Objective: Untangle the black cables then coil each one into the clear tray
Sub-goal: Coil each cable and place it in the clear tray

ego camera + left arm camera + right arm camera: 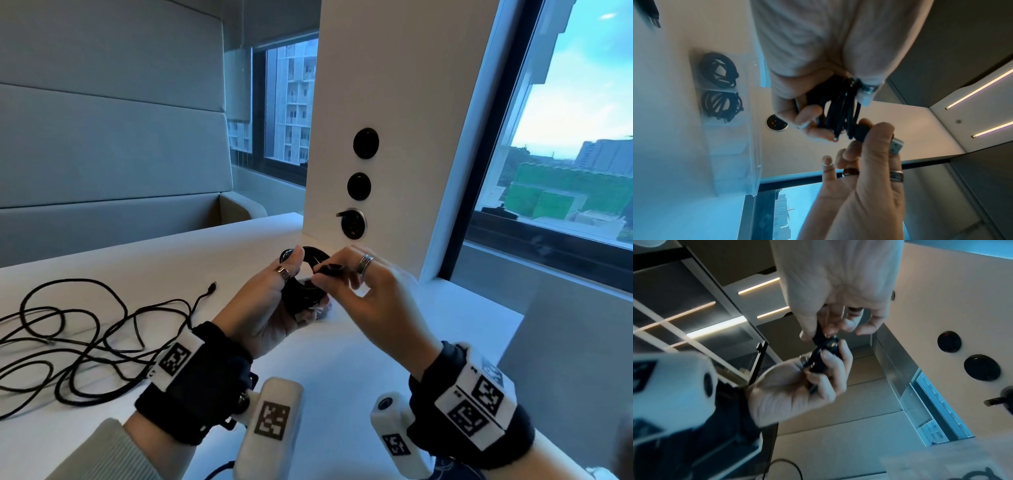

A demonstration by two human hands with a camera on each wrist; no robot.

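1. The left hand (270,308) is curled round a coiled black cable (303,294), held above the white tabletop (342,359).
2. The cable's plug end (859,131) is pinched by the right hand (370,291).
3. A loose, thin tangle of cables (85,339) is spread at the left.
4. Two coils (720,86) are seen in the clear tray (754,146).

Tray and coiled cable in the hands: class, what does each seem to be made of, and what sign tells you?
Tray: seemingly clear, glossy plastic; the table shows through its walls. Coiled cable, held by the left hand: smooth black sheath, likely rubber or plastic, with a faint sheen. Its plug, at the right hand, looks like bare metal.
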